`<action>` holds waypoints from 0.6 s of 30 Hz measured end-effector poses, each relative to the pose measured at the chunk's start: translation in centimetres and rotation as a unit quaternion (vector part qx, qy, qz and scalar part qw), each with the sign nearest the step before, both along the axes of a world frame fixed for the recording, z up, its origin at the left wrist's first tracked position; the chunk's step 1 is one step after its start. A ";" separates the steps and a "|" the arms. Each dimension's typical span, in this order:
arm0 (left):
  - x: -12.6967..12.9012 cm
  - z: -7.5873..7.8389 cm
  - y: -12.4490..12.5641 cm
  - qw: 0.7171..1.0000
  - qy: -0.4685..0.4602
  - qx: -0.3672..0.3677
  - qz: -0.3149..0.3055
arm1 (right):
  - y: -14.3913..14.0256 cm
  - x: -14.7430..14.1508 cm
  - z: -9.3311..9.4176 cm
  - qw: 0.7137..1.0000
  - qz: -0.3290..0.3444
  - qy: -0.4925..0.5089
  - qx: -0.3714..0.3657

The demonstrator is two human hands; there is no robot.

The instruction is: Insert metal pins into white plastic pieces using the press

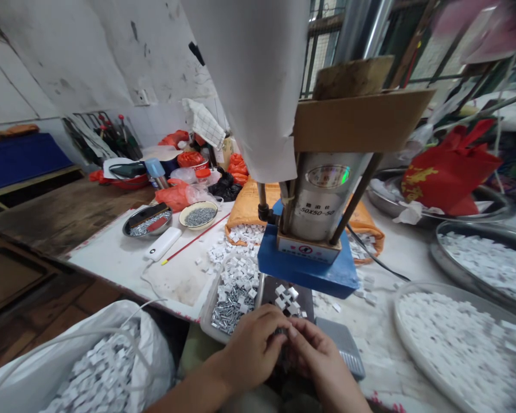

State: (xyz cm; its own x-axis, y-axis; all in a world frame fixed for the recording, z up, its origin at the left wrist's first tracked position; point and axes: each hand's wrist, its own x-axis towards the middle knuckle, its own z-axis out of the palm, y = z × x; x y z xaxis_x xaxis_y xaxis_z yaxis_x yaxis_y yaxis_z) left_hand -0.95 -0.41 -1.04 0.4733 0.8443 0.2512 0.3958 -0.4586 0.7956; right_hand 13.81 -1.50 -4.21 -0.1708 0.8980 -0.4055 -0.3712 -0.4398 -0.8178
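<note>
Both hands, left hand (251, 347) and right hand (316, 355), meet fingertip to fingertip below the press (309, 252).

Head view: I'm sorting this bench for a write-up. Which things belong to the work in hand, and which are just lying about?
In use:
left hand and right hand, fingertips together on something small
white clips
tray of screws
press

Lying about:
power bank
red bag
bowl of screws

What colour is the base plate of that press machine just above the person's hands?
The base plate is blue, under the silver cylinder; the head view shows it.
</note>
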 end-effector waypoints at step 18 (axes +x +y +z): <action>0.1 -0.2 -0.2 1.000 -0.020 0.018 0.012 | -0.2 0.0 -0.1 0.999 0.004 -0.042 0.023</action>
